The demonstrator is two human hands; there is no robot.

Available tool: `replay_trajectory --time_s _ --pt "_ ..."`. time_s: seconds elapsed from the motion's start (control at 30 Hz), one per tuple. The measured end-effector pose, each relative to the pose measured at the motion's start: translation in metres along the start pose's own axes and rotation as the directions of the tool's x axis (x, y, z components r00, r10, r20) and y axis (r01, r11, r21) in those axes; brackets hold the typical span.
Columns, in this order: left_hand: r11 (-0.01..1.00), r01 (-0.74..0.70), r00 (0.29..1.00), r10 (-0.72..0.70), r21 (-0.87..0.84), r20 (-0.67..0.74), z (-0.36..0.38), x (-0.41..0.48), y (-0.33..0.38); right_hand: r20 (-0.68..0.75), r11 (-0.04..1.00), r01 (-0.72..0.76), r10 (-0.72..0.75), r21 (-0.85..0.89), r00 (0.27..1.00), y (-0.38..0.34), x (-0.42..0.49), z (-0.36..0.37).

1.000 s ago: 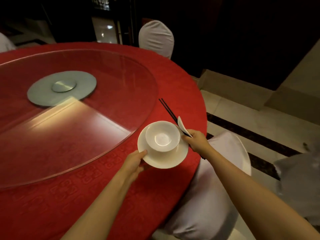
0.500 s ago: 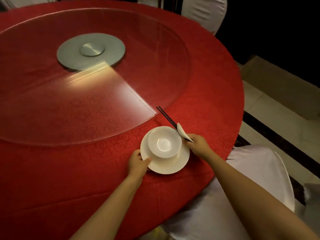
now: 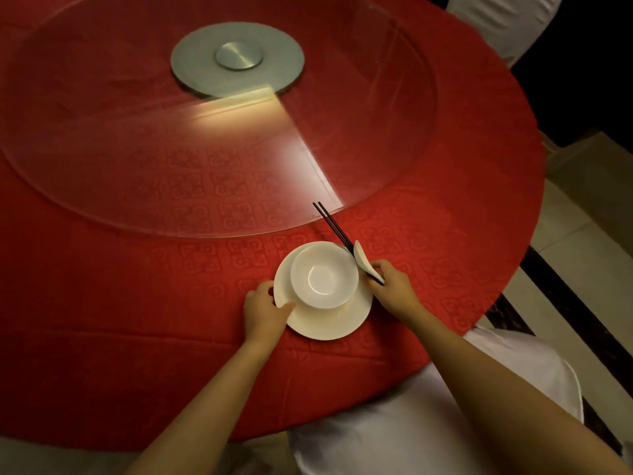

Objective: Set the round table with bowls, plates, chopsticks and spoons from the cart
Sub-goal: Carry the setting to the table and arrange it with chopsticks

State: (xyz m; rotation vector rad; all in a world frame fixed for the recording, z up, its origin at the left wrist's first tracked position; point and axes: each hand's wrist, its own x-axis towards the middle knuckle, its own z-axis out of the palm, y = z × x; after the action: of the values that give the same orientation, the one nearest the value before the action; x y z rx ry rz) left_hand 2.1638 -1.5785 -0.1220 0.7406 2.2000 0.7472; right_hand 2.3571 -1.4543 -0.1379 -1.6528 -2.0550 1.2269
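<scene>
A white bowl (image 3: 323, 275) stands on a white plate (image 3: 329, 320) low over the red tablecloth (image 3: 137, 303) near the table's front right edge. My left hand (image 3: 265, 311) grips the plate's left rim, thumb on top. My right hand (image 3: 394, 289) sits just right of the bowl and holds a white spoon (image 3: 362, 258) together with a pair of dark chopsticks (image 3: 330, 222). The chopstick tips point up and left toward the glass turntable's edge.
A large glass turntable (image 3: 102, 149) with a grey metal hub (image 3: 238, 58) covers the table's middle. A white-covered chair (image 3: 428, 423) stands right below my arms, another (image 3: 503, 18) at the far right. Tiled floor (image 3: 582, 269) lies to the right.
Both hands have carried the plate, bowl, spoon and chopsticks further in over the tablecloth and lower. The view has swung down over the table.
</scene>
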Motion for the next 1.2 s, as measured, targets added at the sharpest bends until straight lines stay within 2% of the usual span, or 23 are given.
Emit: replay_trajectory --time_s 0.13,0.2,0.27,0.43,0.8,0.9,1.03,1.13,1.2 --pt "0.999 0.047 0.997 -0.048 -0.023 -0.064 -0.003 -0.006 0.002 -0.067 1.000 0.006 -0.006 0.003 0.998 0.003 0.008 -0.010" --pt "0.999 0.038 0.990 -0.035 0.017 -0.139 -0.003 -0.008 0.003 -0.103 0.998 0.010 -0.004 0.060 0.995 0.002 0.013 -0.013" --pt "0.999 -0.005 0.980 0.013 0.039 -0.199 -0.003 -0.010 0.008 -0.069 0.993 0.023 -0.015 0.120 0.998 -0.005 0.017 -0.015" --pt "0.999 0.001 0.992 -0.006 -0.045 -0.125 0.008 -0.016 0.027 0.087 0.991 0.080 -0.090 0.111 0.992 -0.020 0.015 -0.003" --pt "0.983 0.048 0.982 -0.079 -0.179 -0.170 0.017 -0.029 0.029 0.145 0.990 0.101 -0.116 0.103 0.983 -0.018 0.004 0.000" --pt "0.980 0.000 0.955 -0.059 -0.200 -0.290 0.010 -0.029 0.029 0.139 0.967 0.060 -0.097 0.249 0.986 -0.027 0.004 -0.012" --pt "0.972 -0.143 0.918 0.059 -0.186 -0.393 0.004 -0.037 0.042 0.167 0.860 -0.008 -0.091 0.511 0.982 -0.049 0.005 -0.039" --pt "0.950 -0.223 0.922 0.132 -0.218 -0.364 0.010 -0.048 0.058 0.243 0.764 -0.059 -0.130 0.642 0.961 -0.063 0.004 -0.059" --pt "0.934 -0.236 0.956 0.175 -0.268 -0.234 0.022 -0.053 0.071 0.307 0.729 -0.089 -0.171 0.679 0.936 -0.073 0.001 -0.067"
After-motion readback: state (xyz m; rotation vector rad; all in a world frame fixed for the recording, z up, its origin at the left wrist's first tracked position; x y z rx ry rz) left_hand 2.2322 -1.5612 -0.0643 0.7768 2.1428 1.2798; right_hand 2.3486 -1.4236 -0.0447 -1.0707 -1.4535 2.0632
